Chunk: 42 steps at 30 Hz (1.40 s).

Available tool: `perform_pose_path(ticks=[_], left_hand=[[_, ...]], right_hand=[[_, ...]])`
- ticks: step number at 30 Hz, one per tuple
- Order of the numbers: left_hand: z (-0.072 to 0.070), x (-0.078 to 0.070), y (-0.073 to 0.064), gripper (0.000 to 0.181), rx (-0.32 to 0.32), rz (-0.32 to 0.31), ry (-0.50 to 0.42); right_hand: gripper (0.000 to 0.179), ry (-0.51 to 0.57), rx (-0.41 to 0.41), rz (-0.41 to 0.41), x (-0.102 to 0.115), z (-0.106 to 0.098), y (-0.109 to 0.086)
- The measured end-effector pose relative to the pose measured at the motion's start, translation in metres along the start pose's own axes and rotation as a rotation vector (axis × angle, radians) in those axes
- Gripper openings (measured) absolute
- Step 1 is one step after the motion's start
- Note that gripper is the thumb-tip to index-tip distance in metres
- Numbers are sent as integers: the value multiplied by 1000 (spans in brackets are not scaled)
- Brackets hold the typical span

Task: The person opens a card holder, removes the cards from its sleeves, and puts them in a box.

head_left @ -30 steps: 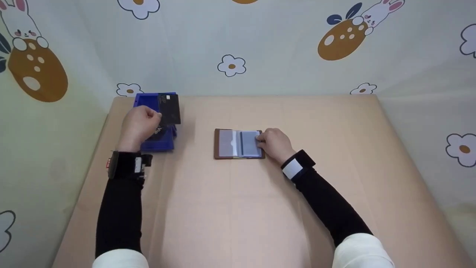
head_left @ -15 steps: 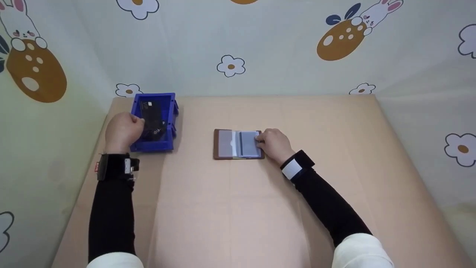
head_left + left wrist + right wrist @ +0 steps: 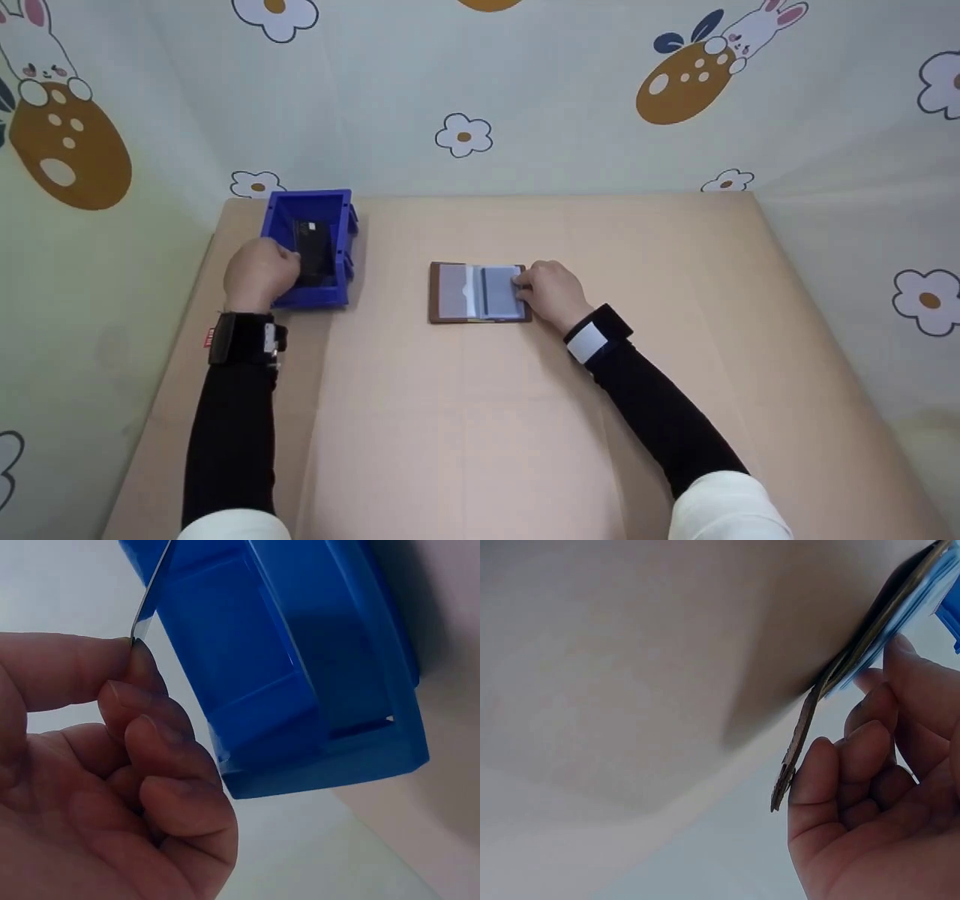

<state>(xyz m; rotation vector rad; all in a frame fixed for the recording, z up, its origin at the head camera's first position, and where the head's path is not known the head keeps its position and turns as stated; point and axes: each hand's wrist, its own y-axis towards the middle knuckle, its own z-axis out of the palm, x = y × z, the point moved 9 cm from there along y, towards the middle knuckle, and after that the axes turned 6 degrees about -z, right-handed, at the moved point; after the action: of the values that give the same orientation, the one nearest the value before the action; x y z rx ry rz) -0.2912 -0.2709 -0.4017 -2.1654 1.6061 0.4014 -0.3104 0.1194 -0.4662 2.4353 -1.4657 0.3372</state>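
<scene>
My left hand [image 3: 261, 274] pinches a black card [image 3: 315, 244] between thumb and fingertips over the blue bin [image 3: 311, 196]. In the left wrist view the card [image 3: 152, 596] shows edge-on as a thin strip above the thumb, with the other fingers curled below. The brown card holder [image 3: 434, 292] lies spread on the table, its clear plastic sleeves [image 3: 501, 289] facing up. At its right edge, my right hand [image 3: 555, 292] grips the sleeves and cover. From the right wrist view, the holder's cover [image 3: 802, 727] rests against the curled fingers, with the thumb tip at the sleeves.
The bin stands at the table's far left corner, by the patterned cloth wall [image 3: 405, 90]. A beige tabletop [image 3: 465, 420] stretches between the bin and the holder and toward the front. Both wrists carry black straps [image 3: 247, 337].
My left hand has brought the black card from above the bin's right side left and down over the bin's inside, then slightly right. My right hand stays at the card holder.
</scene>
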Motion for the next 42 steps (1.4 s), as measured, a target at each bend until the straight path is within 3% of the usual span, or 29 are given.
perform_pose_path(ticks=[8, 16, 19, 28, 33, 42], left_hand=[[7, -3, 5, 40, 7, 16, 9], [1, -2, 5, 30, -132, -27, 58], [-1, -1, 4, 30, -147, -45, 67], [-12, -7, -4, 32, -188, -17, 28], [-12, -20, -10, 33, -187, 2, 19], [0, -64, -24, 34, -244, 139, 6]], right_hand=[[23, -5, -1, -1, 0, 0, 0], [23, 1, -8, -5, 1, -1, 0], [23, 4, -10, -8, 1, -1, 0], [24, 17, 2, 12, 0, 0, -1], [24, 13, 2, 14, -1, 0, -1], [24, 7, 6, 3, 0, 0, 0]])
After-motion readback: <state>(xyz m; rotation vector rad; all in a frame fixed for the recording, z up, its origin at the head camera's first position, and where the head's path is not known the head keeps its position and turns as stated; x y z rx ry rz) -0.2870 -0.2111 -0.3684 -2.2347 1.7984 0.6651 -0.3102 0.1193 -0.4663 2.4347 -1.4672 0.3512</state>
